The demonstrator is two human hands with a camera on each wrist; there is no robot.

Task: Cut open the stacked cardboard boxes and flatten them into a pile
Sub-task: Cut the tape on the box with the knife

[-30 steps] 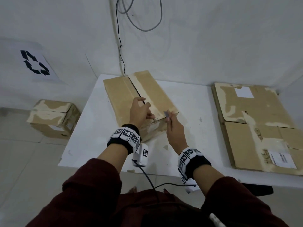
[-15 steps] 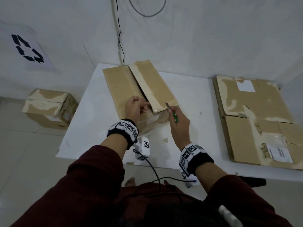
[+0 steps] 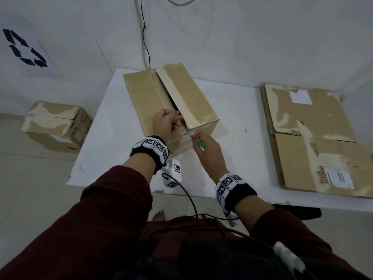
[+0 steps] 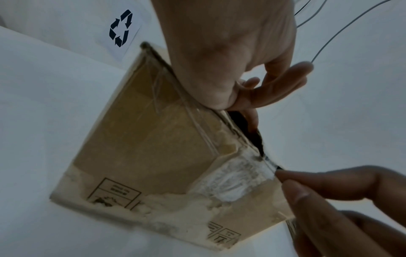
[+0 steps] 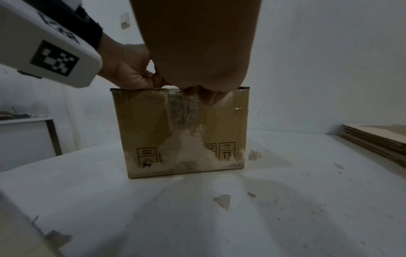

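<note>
A taped cardboard box (image 3: 153, 98) stands on the white table (image 3: 109, 142), its top seam slit open along the middle. My left hand (image 3: 176, 122) grips the left flap's near edge, fingers curled into the slit; the left wrist view shows this hand (image 4: 248, 97) at the gap. My right hand (image 3: 195, 138) holds a green-handled cutter (image 3: 201, 143). Its blade (image 4: 269, 164) touches the clear tape at the top of the box's near face (image 5: 145, 125). The right wrist view shows both hands at that top edge.
A pile of flattened boxes (image 3: 314, 138) lies on the table's right side. Another taped box (image 3: 54, 126) sits on the floor to the left. Tape scraps (image 5: 222, 200) dot the tabletop near me. A cable (image 3: 189, 201) hangs from my left wrist.
My right hand has brought the cutter from the box's top edge down to the tape on the near face. My left hand stays at the flap's near end.
</note>
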